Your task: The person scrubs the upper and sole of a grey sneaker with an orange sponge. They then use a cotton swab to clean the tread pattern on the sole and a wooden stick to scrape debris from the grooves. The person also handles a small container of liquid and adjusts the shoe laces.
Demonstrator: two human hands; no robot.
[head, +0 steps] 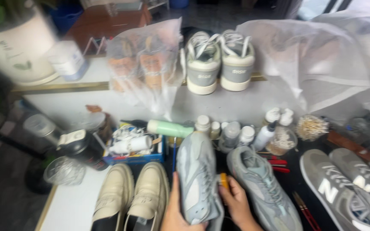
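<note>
Two hands work at the 6 o'clock edge of the view. The left hand [174, 209] is curled around the side of a grey-blue sneaker [197, 179], which is turned sole-up with its toe pointing toward 12 o'clock. The right hand [237, 203], at about 5 o'clock, has its fingers closed on a small orange tool [224, 181] that touches the sneaker's edge; what kind of tool it is cannot be made out through the blur.

Just beside the held sneaker, toward 3 o'clock, its grey mate [262, 188] lies upright on the dark table [294, 182]. A pair of cream loafers [133, 196] sits toward 9 o'clock of the hands. At 4 o'clock lies a pair of grey lace-up sneakers [347, 188].

Toward 12 o'clock from the hands stands a cluster of small bottles [232, 130], with a pale green tube [170, 128] lying just beside it over a blue box of supplies [135, 147]. Higher up, on a white shelf [91, 72], a grey-and-white pair of sneakers [219, 62] stands heel-on, with a bagged pair [144, 64] to its 9 o'clock.
</note>
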